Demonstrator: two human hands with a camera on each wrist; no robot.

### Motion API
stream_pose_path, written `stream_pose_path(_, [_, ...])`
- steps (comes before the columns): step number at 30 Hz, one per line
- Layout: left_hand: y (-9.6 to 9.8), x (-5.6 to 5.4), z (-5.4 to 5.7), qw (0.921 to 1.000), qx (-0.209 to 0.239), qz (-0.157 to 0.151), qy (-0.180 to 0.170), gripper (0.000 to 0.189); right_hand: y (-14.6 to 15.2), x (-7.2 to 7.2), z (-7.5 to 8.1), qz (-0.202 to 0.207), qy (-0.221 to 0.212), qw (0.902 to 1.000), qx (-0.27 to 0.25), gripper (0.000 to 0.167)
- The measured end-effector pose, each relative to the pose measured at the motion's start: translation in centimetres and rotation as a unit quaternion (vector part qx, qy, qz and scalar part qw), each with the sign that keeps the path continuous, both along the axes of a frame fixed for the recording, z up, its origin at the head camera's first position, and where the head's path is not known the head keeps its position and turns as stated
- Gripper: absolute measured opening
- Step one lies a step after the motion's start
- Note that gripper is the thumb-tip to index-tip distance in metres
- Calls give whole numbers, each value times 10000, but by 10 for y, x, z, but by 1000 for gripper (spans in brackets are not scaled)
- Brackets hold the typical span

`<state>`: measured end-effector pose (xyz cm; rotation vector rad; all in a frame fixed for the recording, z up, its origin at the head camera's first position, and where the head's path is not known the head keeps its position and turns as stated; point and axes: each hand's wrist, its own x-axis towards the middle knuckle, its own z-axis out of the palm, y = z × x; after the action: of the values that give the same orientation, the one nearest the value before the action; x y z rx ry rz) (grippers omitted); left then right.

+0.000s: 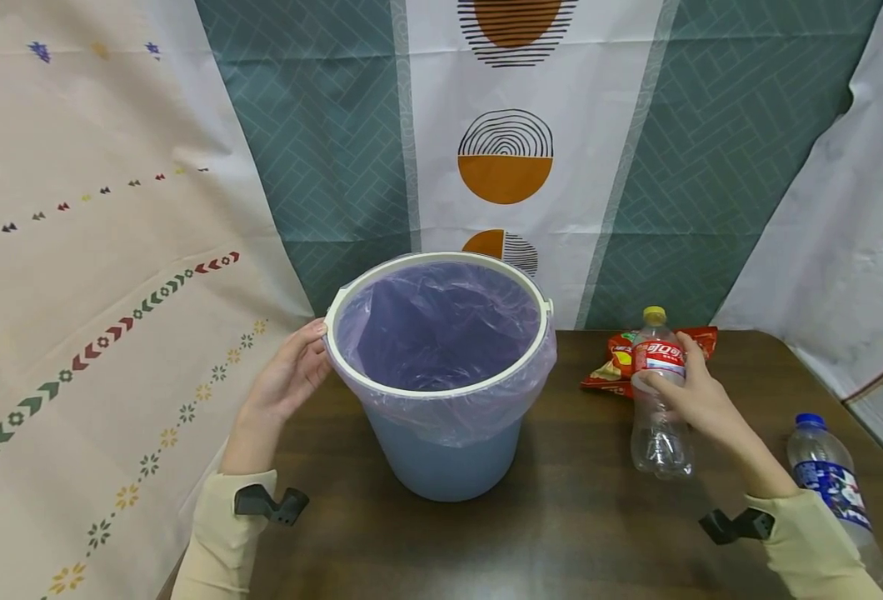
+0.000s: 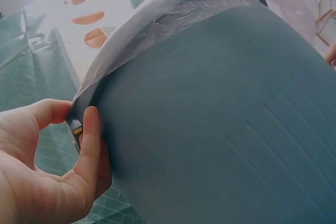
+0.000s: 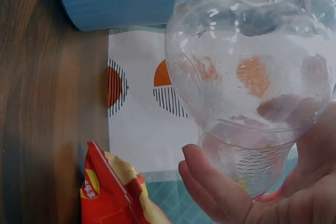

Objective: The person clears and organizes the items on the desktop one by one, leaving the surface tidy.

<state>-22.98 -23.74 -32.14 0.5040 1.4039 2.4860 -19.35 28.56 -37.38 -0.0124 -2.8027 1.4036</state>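
A blue trash bin with a cream rim stands on the table, lined with a thin pinkish plastic bag folded over its edge. At the bin's left side, my left hand pinches the rim between thumb and fingers. My right hand grips a clear plastic bottle with a yellow cap and a red label, around its middle. The bottle is upright and looks empty; its base appears held above the table. Behind it lies a red snack bag, partly hidden by bottle and hand.
Near the right sleeve a second clear bottle with a blue cap and blue label is on the table, partly covered by the forearm. The brown wooden table meets a patterned cloth at the back. Another pale cloth hangs at left.
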Motion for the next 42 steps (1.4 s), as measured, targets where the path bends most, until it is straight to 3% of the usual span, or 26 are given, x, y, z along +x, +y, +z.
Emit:
stream_pose_path(14, [0,0,0,9998,-148,7,128,26,-10,-3,9,214,62,9997,138,91])
stream_pose_path(31, [-1,2,-1,9993,-284,226,29,23,-18,-8,42,421,-171,9990,10,91])
stream_pose_path(42, [0,1,-2,9993,-251,274,7,24,-26,-10,49,555,-233,9982,-46,91])
